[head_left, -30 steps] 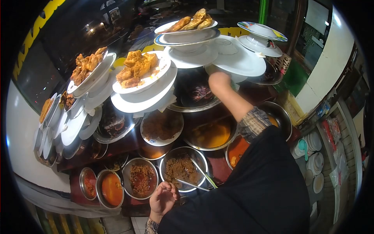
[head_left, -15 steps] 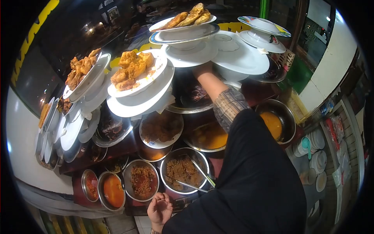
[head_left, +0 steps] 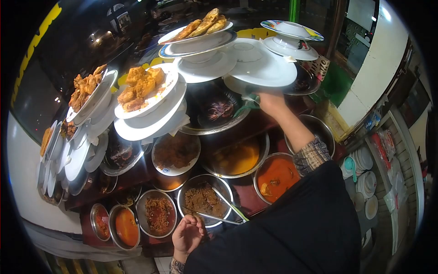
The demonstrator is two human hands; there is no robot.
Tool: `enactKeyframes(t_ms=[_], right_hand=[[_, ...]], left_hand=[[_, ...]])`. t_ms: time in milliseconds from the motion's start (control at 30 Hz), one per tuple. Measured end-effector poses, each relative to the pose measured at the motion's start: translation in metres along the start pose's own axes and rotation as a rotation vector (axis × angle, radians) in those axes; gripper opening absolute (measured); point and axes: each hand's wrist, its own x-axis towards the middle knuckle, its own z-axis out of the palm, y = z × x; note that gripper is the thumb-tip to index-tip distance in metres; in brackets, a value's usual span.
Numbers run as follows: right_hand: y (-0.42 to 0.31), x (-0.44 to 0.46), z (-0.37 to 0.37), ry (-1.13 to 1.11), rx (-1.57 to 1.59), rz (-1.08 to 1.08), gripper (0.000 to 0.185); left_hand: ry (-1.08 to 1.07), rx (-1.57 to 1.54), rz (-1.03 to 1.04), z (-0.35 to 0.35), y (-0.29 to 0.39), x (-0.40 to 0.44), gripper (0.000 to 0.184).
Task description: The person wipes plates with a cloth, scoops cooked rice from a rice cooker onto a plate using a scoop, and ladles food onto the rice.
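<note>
My right hand (head_left: 272,102) reaches up to the near edge of a large upturned white plate (head_left: 260,68). Its fingers are closed around a green object (head_left: 247,106) of a kind I cannot make out; part of the grip is hidden. The green object hangs over the rim of a dark metal tray (head_left: 205,130) that has a small piece of dark food (head_left: 221,111) in it. Low in the view, my left hand (head_left: 188,234) has its palm up and fingers loosely curled, with nothing in it. It is nearest to a bowl of brown food (head_left: 205,203) with metal utensils (head_left: 223,197).
Stacked plates carry fried fish (head_left: 210,23), yellow-brown fried pieces (head_left: 139,86) and fried chicken (head_left: 86,89). Below stand bowls of orange curry (head_left: 280,176), yellow sauce (head_left: 239,157) and red sambal (head_left: 157,212). Crockery (head_left: 365,185) is stacked at the right.
My right hand has come out from beneath the plates and moved right and down; the green object now shows in it. My left hand is slightly higher. The view has shifted right.
</note>
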Motion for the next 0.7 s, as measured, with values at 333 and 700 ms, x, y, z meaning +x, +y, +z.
enactKeyframes(t_ms=[333, 700], right_hand=[[0.091, 0.012, 0.008, 0.107, -0.419, 0.030, 0.033], [0.157, 0.081, 0.054, 0.508, -0.004, -0.202, 0.036]], left_hand=[[0.037, 0.028, -0.002, 0.004, -0.011, 0.006, 0.028], [0.120, -0.033, 0.045, 0.001, -0.022, 0.008, 0.029]])
